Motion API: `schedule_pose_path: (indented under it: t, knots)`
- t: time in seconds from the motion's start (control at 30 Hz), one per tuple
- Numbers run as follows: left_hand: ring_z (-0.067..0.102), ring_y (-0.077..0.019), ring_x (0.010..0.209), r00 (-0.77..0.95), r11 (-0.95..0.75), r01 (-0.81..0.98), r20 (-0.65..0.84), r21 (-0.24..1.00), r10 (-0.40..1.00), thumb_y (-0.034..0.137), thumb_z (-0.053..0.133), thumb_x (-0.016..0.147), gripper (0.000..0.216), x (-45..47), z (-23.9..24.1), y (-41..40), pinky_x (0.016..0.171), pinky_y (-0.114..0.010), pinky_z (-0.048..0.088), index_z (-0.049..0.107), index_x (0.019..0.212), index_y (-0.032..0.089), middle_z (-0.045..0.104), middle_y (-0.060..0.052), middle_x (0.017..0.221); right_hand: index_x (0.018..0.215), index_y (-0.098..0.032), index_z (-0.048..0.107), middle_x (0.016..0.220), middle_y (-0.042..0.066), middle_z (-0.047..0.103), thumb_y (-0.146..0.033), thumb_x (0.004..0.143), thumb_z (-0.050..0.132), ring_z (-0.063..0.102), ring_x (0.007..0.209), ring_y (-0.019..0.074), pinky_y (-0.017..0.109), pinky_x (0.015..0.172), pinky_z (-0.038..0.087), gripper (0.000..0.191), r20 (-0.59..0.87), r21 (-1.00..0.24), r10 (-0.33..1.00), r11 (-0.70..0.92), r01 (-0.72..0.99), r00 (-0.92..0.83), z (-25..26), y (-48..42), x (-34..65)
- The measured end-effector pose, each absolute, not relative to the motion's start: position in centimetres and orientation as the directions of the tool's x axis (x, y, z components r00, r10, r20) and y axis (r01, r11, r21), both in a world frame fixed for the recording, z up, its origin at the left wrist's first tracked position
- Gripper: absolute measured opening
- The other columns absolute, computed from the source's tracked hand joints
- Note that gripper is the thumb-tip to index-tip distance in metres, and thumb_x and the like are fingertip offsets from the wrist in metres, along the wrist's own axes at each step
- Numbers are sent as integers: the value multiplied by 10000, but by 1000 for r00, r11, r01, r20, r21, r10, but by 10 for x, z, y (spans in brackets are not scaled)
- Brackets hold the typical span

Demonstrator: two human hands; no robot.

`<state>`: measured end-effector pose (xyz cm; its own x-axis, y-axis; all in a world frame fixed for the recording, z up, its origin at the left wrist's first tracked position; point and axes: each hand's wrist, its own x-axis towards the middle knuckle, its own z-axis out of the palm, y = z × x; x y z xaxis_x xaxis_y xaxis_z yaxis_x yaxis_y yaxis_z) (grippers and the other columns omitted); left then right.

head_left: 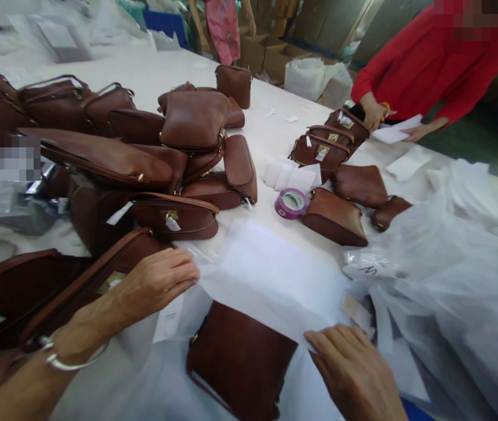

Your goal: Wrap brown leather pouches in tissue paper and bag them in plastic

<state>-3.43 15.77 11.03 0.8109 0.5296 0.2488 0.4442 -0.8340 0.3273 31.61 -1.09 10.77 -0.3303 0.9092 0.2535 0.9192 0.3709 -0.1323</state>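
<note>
A brown leather handbag [242, 356] lies flat in front of me on a translucent white sheet. Above its far edge, a thin white sheet [270, 304] is stretched between my two hands. My left hand [156, 280] pinches the sheet's left corner, and a silver bangle circles that wrist. On the other side my right hand [349, 365] grips the right corner between thumb and fingers. A small white tag card [168, 321] lies left of the bag, below my left hand. Whether the sheet is thin paper or plastic I cannot tell.
Brown handbags [196, 120] are piled on the left of the white table [270, 126]. A purple tape roll [290, 203] stands near more bags [334, 216]. Translucent wrapping [459, 251] heaps at right. A person in red [415, 64] holds white paper across the table.
</note>
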Motion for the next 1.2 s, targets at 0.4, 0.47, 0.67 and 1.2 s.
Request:
schedule_pose_path:
  t: [0.4, 0.47, 0.67, 1.2]
  knots:
    - [541, -191, 693, 904, -886, 427, -129, 183, 409, 1, 540, 888, 220, -70, 69, 100, 630, -322, 355, 543, 814, 208, 588, 4, 770, 719, -251, 534, 655, -13, 536, -127, 962, 416, 444, 624, 192, 333, 648, 251, 297, 130, -240, 961, 270, 932, -244, 43, -99, 268]
    - [566, -195, 712, 916, -898, 395, -150, 193, 371, -21, 567, 855, 232, -68, 65, 90, 626, -317, 370, 543, 841, 209, 604, 1, 790, 716, -248, 537, 663, -12, 537, -123, 948, 440, 447, 634, 192, 331, 654, 252, 280, 116, -227, 964, 261, 938, -240, 42, -100, 271]
    - [582, -177, 714, 923, -886, 386, -122, 258, 366, 38, 642, 818, 204, -70, 83, 75, 635, -292, 391, 535, 830, 212, 606, 15, 796, 734, -236, 561, 698, -7, 556, -104, 915, 508, 471, 681, 192, 333, 683, 267, 230, 65, -140, 964, 263, 955, -256, 50, -99, 278]
    - [409, -275, 1396, 900, -885, 328, 176, 331, 399, 308, 610, 950, 405, 29, 76, 86, 1165, -450, 294, 531, 1331, 195, 517, -118, 1453, 757, -227, 582, 774, -12, 620, -43, 881, 515, 525, 733, 179, 312, 726, 321, 231, 92, -107, 957, 285, 953, -276, 37, -99, 285]
